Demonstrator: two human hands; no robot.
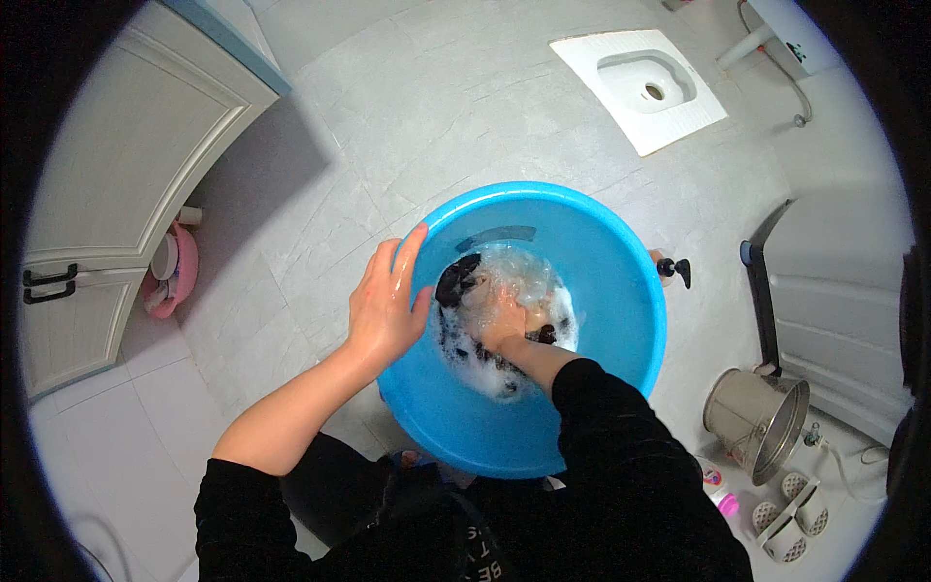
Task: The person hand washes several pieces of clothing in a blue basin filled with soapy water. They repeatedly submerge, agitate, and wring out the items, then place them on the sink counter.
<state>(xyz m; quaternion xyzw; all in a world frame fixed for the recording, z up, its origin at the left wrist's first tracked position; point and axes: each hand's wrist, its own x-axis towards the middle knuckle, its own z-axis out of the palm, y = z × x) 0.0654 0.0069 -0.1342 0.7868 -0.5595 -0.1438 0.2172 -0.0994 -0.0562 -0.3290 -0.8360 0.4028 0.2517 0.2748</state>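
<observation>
A round blue plastic basin [618,298] stands on the floor before me, with foamy, sudsy water [502,382] in its bottom. Dark cloth [457,280] lies partly under the foam. My right hand [503,320] is down in the water among the cloth; water and suds blur its fingers, so its grip is hidden. At the basin's left rim is my left hand [385,298], wet, its thumb on the inner side and its fingers along the rim.
A white squat toilet [647,87] is set in the grey tile floor. A pump bottle [673,269] stands just right of the basin. Farther right are a metal bucket [756,425], white slippers [791,516] and a pink-capped bottle [716,487]. Left are a cabinet [138,145] and pink basin [188,273].
</observation>
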